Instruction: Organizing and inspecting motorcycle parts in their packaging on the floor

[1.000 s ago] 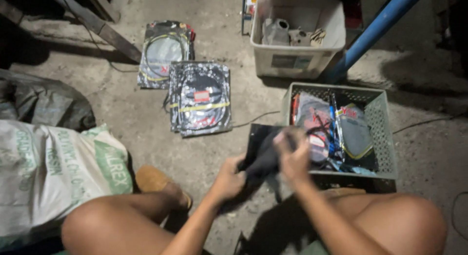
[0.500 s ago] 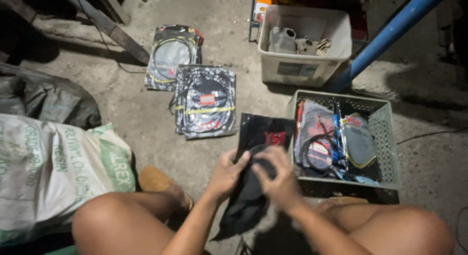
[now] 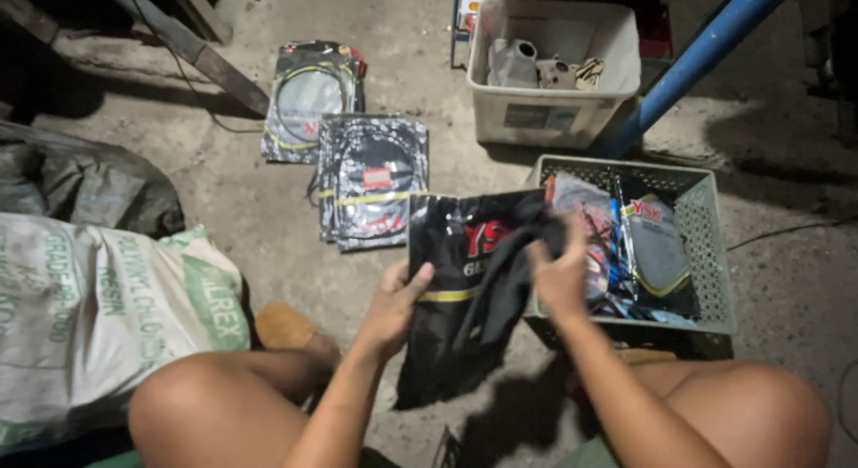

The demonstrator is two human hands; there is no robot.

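Item, as I see it: dusty concrete floor, packets stacked, crate alongside; both hands' fingers grasping a black packet.

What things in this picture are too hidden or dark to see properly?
Head view only:
- Inside the shiny black plastic packet: hidden by its own wrapping and by the left hand and right hand holding it.
- Bottom of the grey-green slotted plastic crate: covered by packets.
- Pale parts in the white plastic tub: too small to identify.
- Top left corner: lost in shadow.
- White woven sack: cut off by the left edge.
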